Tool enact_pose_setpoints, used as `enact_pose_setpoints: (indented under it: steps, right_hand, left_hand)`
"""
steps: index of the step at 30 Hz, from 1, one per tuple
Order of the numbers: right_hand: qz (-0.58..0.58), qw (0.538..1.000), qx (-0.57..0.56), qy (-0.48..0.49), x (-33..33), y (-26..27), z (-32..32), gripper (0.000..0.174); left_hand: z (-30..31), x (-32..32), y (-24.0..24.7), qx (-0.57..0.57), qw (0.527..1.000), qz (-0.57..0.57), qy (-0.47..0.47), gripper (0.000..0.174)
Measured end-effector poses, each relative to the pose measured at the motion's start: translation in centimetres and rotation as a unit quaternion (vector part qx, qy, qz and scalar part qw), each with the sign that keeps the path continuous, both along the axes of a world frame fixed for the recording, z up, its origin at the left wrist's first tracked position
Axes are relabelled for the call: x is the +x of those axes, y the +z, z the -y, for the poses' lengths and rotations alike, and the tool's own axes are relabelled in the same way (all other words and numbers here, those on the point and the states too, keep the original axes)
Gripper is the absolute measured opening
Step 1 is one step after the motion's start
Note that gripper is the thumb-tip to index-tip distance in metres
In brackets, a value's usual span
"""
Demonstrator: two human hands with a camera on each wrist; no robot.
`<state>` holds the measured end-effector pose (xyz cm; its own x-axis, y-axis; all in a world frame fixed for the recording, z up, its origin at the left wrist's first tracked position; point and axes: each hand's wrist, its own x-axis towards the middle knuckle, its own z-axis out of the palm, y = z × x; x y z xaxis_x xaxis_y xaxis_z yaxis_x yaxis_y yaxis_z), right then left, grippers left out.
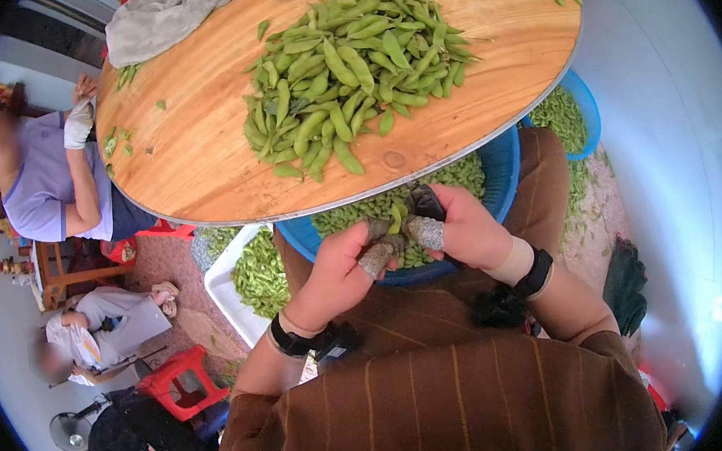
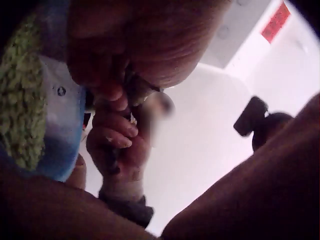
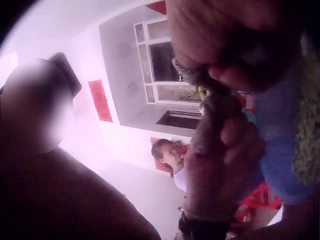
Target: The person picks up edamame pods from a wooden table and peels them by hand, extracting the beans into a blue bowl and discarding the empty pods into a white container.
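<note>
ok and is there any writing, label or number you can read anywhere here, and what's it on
No text can be read.
Red paper, left wrist view: marks too blurred to read.
Red strip, right wrist view: too blurred to read.

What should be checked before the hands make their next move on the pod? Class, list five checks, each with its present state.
1. The left hand and right hand both pinch the pod: ok.
2. The thumb covers are on: ok.
3. The blue basin sits beneath the hands: ok.
4. The pile of pods lies close ahead on the table: ok.
5. The pod is already split open: cannot tell.
</note>
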<state>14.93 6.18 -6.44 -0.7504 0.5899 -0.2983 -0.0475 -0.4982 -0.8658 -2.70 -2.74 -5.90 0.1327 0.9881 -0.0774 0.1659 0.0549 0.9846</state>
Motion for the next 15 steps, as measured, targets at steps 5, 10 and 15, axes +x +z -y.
enact_pose_setpoints:
  steps: [5,10,15]
  right_hand:
    - [-0.054,0.998,-0.025,0.034,0.0,0.1,0.2,0.022]
    - [0.131,0.922,0.36,-0.049,0.4,-0.1,0.3,0.021]
    - [0.156,0.856,0.493,-0.01,0.1,2.2,0.8,0.02]
  left_hand:
    - [0.3,-1.0,0.6,-0.24,0.86,0.45,0.007,0.021]
    - [0.1,-1.1,0.9,-0.229,0.931,0.255,0.123,0.017]
    - [0.1,-0.3,1.1,0.018,0.986,-0.161,0.05,0.008]
